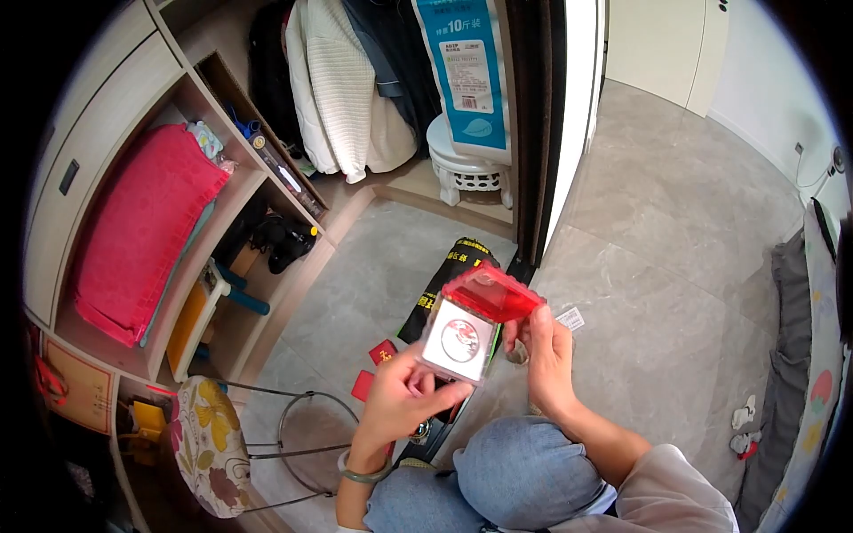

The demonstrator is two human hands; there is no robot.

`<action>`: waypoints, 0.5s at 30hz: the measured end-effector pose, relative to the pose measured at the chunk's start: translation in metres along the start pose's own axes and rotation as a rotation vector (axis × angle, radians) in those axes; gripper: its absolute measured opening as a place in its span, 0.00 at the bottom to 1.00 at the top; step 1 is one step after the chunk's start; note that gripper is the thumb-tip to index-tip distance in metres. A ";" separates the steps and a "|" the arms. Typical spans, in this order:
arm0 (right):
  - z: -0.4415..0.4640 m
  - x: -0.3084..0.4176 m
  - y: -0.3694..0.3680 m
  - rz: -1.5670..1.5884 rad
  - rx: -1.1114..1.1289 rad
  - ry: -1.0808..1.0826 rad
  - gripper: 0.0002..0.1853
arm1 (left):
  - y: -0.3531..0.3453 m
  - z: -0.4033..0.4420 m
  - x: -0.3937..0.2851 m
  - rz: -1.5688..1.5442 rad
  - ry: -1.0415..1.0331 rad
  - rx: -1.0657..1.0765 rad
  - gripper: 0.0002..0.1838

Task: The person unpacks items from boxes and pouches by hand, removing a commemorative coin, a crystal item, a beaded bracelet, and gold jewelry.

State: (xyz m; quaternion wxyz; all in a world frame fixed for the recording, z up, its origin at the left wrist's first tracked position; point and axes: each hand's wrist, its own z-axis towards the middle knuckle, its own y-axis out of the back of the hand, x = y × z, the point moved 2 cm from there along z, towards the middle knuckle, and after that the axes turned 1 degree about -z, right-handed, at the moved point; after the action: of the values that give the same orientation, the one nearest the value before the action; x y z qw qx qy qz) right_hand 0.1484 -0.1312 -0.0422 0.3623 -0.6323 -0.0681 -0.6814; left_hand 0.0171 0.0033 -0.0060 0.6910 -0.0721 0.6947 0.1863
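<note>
A small square box (pixel 458 341) with a raised, see-through red lid (pixel 494 291) is held up over my knees. Inside its white face sits a round disc with a red and grey design. My left hand (pixel 404 391) grips the box from the lower left, thumb along its bottom edge. At the lid's right corner, my right hand (pixel 544 355) has its fingers closed on the lid. Behind the box lies a black bag with yellow lettering (pixel 460 258), and two red packets (pixel 362 385) are on the floor to its left.
A flower-patterned stool (pixel 211 444) with wire legs stands at lower left. Shelves hold a folded pink cloth (pixel 147 235). Clothes (pixel 342 89) and a white plastic stool (pixel 466 164) are in the cupboard. A grey-edged bed (pixel 786 355) is at right.
</note>
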 end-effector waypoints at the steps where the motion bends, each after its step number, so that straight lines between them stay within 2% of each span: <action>1: 0.003 -0.002 0.001 -0.024 -0.047 -0.030 0.25 | -0.001 0.001 -0.004 0.095 -0.010 0.097 0.20; 2: 0.005 -0.003 0.002 -0.048 -0.095 -0.061 0.26 | -0.002 0.001 -0.009 0.190 -0.020 0.193 0.20; 3: 0.007 -0.004 0.003 -0.048 -0.095 -0.061 0.26 | -0.004 0.001 -0.007 0.190 -0.019 0.193 0.20; 5: 0.008 -0.007 0.003 -0.004 -0.102 -0.107 0.26 | -0.010 0.001 0.002 -0.200 0.121 0.203 0.22; 6: 0.008 -0.008 0.005 -0.004 -0.102 -0.107 0.26 | -0.007 0.001 0.008 -0.201 0.121 0.204 0.22; 8: 0.009 -0.011 0.007 -0.057 -0.086 -0.084 0.26 | 0.004 0.003 0.017 -0.024 0.030 0.038 0.25; 9: 0.008 -0.009 0.006 -0.057 -0.087 -0.085 0.26 | 0.001 0.004 0.015 -0.115 -0.043 -0.053 0.28; 12: 0.006 -0.003 0.003 -0.115 -0.066 -0.110 0.25 | -0.002 0.004 0.000 0.008 -0.054 -0.105 0.32; 13: 0.006 -0.002 0.002 -0.120 -0.011 -0.090 0.24 | -0.004 0.004 -0.011 0.083 -0.065 -0.105 0.27; 14: 0.005 -0.002 0.000 -0.124 0.044 -0.070 0.24 | -0.003 0.004 -0.008 0.083 -0.064 -0.106 0.27; 15: 0.005 -0.003 0.002 -0.124 0.045 -0.070 0.24 | -0.001 0.005 -0.005 0.209 -0.133 -0.112 0.22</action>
State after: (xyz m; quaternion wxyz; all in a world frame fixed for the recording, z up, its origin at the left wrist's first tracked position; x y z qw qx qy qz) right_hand 0.1535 -0.1287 -0.0452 0.3307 -0.6421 -0.1351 -0.6783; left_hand 0.0220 0.0037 -0.0013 0.7072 -0.0253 0.6397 0.2998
